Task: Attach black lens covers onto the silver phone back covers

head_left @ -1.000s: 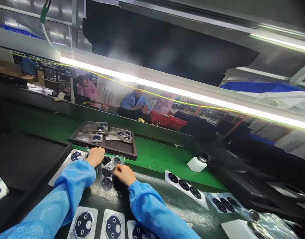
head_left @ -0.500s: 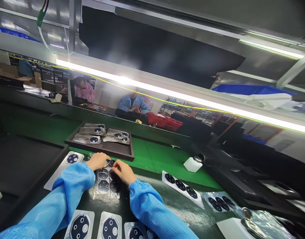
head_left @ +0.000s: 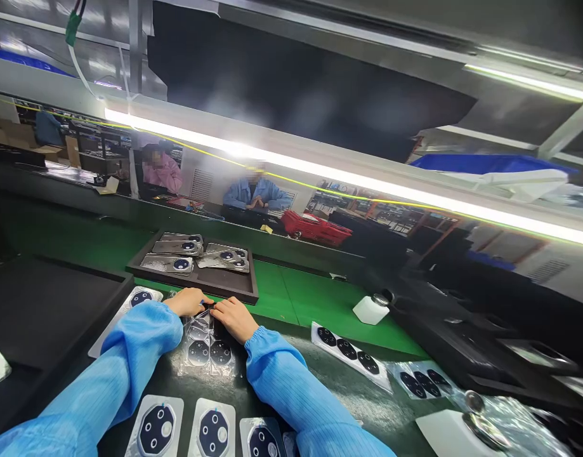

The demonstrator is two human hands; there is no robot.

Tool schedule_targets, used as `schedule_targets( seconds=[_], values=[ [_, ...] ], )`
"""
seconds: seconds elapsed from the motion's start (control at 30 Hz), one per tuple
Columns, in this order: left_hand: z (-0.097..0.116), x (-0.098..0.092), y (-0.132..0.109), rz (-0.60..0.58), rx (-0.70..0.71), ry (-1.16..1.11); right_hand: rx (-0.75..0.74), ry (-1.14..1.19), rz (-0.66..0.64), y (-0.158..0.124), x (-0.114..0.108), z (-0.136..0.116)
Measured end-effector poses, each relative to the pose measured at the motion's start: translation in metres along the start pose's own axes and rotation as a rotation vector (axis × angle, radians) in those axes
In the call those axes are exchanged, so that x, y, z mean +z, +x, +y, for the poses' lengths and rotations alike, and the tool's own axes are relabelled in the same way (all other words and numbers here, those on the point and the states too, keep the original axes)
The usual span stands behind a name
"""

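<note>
A clear plastic sheet (head_left: 208, 368) carrying round dark camera-lens covers (head_left: 221, 353) lies on the dark green bench mat, with glare on its film. At its far end, my left hand (head_left: 189, 301) is closed, fingertips pinched at the film beside a small blue spot. My right hand (head_left: 236, 318) meets it from the other side, fingers bent and pressed together over the same edge. Their fingertips almost touch, and exactly what lies between them is hidden. Left of my left hand, a phone back panel (head_left: 141, 297) with a round camera plate lies partly under my sleeve.
Phone back panels (head_left: 167, 263) lie in a dark tray (head_left: 224, 292) beyond my hands. Several lens-plate cards (head_left: 156, 426) lie nearest me. To the right are a strip of lens covers (head_left: 347, 349), a white dispenser bottle (head_left: 371, 311) and another bottle (head_left: 455, 435). Co-workers sit beyond the partition.
My right hand has turned flatter, its fingers now lying over the sheet's far edge. More of the right-hand lens cover shows. My left hand stays nearly in place.
</note>
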State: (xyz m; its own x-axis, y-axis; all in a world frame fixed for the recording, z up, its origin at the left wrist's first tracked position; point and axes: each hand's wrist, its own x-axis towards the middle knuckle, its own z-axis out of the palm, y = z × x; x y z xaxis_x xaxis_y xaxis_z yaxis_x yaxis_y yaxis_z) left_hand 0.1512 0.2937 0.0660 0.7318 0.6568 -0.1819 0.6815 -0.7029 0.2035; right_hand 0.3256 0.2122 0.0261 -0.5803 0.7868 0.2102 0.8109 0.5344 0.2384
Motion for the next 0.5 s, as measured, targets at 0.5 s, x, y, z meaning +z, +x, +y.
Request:
schedule_targets(
  seconds=[0.5],
  values=[
    [-0.008,0.011,0.001,0.047,0.013,-0.015,-0.194,-0.066,0.029,-0.089,-0.064,-0.079]
  ],
)
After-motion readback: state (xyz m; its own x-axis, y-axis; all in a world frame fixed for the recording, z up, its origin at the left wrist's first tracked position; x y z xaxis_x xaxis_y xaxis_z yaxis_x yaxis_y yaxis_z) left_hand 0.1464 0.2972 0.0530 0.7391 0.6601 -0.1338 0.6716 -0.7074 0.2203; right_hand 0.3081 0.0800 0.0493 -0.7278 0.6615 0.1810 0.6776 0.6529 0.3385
